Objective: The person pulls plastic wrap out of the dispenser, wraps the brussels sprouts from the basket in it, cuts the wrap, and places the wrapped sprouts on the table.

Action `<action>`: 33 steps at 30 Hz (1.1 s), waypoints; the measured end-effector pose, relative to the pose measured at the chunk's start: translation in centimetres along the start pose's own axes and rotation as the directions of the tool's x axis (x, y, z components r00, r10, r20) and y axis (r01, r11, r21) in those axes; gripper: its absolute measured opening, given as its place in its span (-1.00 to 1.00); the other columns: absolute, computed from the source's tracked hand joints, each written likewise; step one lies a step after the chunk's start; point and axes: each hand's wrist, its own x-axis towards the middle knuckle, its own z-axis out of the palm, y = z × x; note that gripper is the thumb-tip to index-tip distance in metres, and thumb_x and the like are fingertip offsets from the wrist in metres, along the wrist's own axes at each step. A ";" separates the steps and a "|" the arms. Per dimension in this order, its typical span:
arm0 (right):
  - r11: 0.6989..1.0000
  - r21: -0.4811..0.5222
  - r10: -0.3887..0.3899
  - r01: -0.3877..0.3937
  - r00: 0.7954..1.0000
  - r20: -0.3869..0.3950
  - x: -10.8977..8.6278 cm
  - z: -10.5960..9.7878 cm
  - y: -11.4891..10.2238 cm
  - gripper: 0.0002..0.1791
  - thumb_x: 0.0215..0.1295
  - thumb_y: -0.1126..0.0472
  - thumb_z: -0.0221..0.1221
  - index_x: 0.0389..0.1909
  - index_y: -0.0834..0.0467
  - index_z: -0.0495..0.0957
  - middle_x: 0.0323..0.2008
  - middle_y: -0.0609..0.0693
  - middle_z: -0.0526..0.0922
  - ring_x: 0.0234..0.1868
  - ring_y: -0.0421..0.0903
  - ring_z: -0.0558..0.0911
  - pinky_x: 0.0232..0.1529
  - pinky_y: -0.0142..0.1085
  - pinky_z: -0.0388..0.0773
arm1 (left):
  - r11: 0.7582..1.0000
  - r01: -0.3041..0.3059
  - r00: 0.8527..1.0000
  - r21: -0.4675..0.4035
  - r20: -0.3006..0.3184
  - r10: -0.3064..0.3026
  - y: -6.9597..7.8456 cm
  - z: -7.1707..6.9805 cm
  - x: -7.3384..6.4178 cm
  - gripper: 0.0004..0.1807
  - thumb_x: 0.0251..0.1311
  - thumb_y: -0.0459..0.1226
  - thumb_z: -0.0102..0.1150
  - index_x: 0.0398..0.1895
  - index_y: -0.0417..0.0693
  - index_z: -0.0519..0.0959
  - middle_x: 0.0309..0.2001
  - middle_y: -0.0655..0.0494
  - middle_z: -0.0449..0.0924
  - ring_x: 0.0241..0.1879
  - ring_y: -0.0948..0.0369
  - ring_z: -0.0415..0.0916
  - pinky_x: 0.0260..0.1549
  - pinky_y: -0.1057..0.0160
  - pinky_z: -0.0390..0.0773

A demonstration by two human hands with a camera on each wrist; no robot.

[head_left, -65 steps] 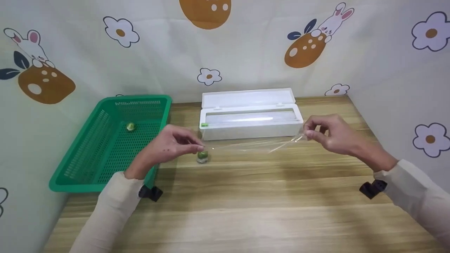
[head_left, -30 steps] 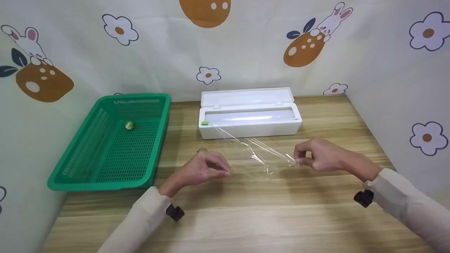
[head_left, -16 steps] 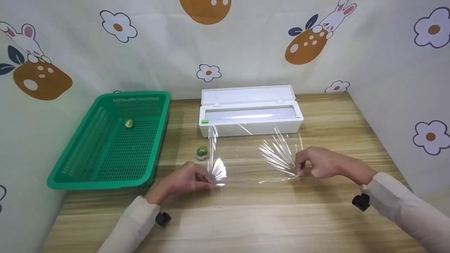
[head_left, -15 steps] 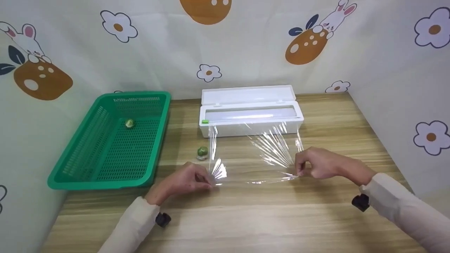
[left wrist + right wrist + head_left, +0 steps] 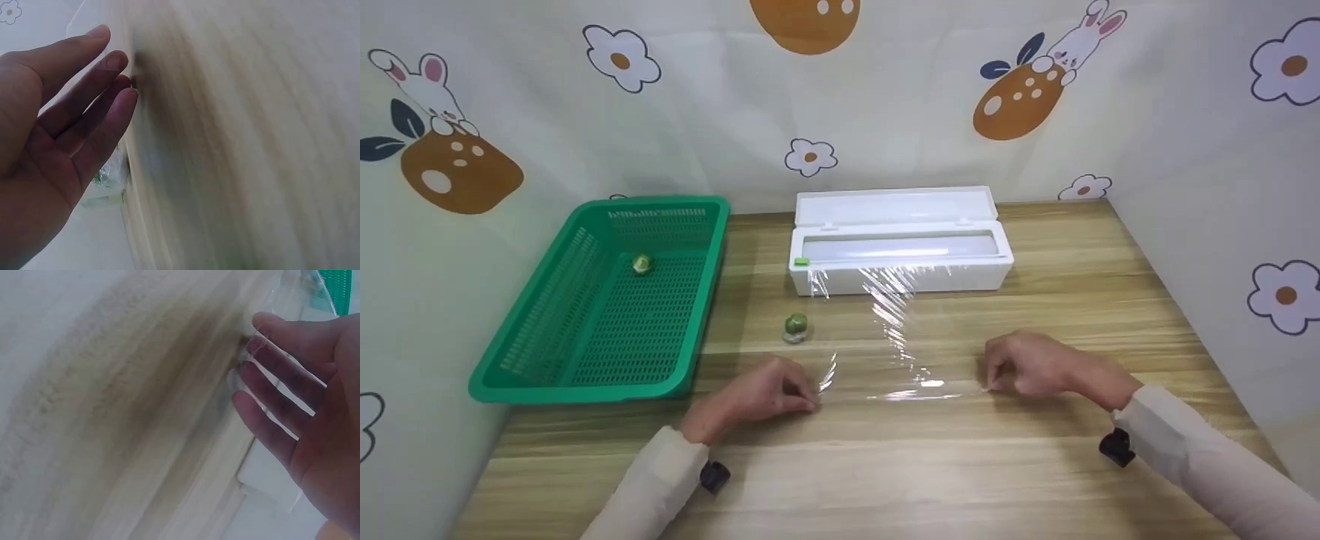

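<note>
A sheet of clear cling film runs forward from a white cling film dispenser with its lid raised. At the sheet's front left corner is my left hand; the left wrist view shows its thumb apart from its lightly bent fingers, with no film visibly pinched. My right hand pinches the front right corner, and film clings about its thumb and index fingertips in the right wrist view. Left of the sheet sits a small round green vegetable, its lower part pale and seemingly wrapped.
A green plastic basket stands at the left, with a similar small green and white item inside. A green slider sits at the dispenser's left end. Behind the wooden table hangs a printed cloth.
Both hands have drawn the film from the dispenser toward the table's front and lowered it. The bunched sheet has spread out flatter. Over the last half second, the left fingers have parted from the corner.
</note>
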 end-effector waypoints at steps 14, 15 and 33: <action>0.970 0.122 0.227 -0.210 0.963 -0.143 -0.5 1.7 0.0 -0.86 0.22 0.09 0.38 -0.51 -0.01 0.72 -0.50 -0.22 0.67 -0.47 -0.35 0.53 -0.40 -0.44 0.50 | 0.990 0.030 0.999 0.135 0.006 -0.031 0.4 0.2 -0.2 -0.86 0.27 -0.20 0.29 -0.18 0.06 0.77 -0.21 0.19 0.76 -0.17 0.29 0.64 -0.04 0.27 0.62; 0.968 0.129 0.233 -0.214 0.960 -0.153 -0.7 1.8 -0.1 -0.91 0.18 0.11 0.40 -0.47 -0.02 0.72 -0.45 -0.21 0.70 -0.42 -0.34 0.57 -0.36 -0.43 0.54 | 0.991 0.032 0.999 0.130 0.005 -0.033 0.4 0.2 -0.2 -0.86 0.28 -0.21 0.29 -0.18 0.05 0.77 -0.21 0.18 0.76 -0.17 0.29 0.64 -0.03 0.27 0.63; 0.745 0.315 0.645 -0.589 0.756 -0.111 -1.7 2.6 -1.7 -0.47 0.19 -0.22 0.33 -0.31 0.19 0.49 -0.49 0.00 0.57 -0.58 -0.17 0.45 -0.62 -0.36 0.39 | 0.999 0.041 0.999 0.018 -0.007 -0.041 1.0 -0.9 -0.9 -0.83 0.31 -0.24 0.25 -0.17 -0.11 0.74 -0.26 0.06 0.75 -0.27 0.30 0.61 -0.17 0.37 0.62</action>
